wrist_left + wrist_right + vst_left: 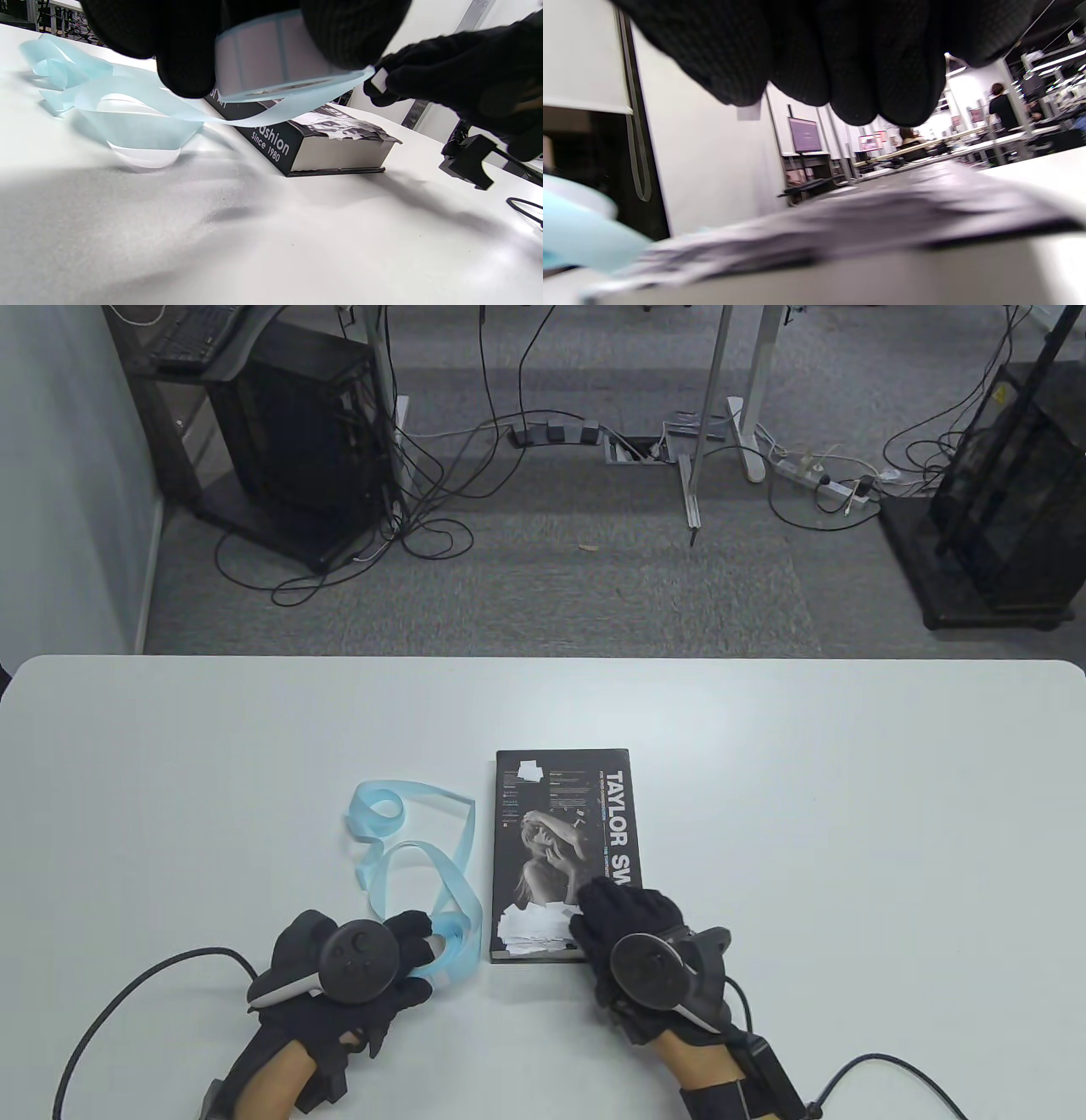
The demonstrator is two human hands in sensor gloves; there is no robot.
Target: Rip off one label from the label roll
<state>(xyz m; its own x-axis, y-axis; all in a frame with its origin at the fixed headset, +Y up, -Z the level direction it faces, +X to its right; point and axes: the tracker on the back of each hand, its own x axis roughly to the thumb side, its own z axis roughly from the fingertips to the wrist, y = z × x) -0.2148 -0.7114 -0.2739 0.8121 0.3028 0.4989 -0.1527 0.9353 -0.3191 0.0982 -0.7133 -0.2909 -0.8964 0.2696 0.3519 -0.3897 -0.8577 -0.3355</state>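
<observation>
My left hand grips the label roll just above the table; in the left wrist view the roll of white labels sits between the gloved fingers. Its pale blue backing strip curls loose over the table beyond the hand. My right hand is over the near end of a black book and pinches a small white label, which also shows in the right wrist view. Several white labels are stuck on the book's near end.
The white table stretches wide to the right and far side. Glove cables trail off the near edge at the left and the right. A black strap block hangs below my right wrist.
</observation>
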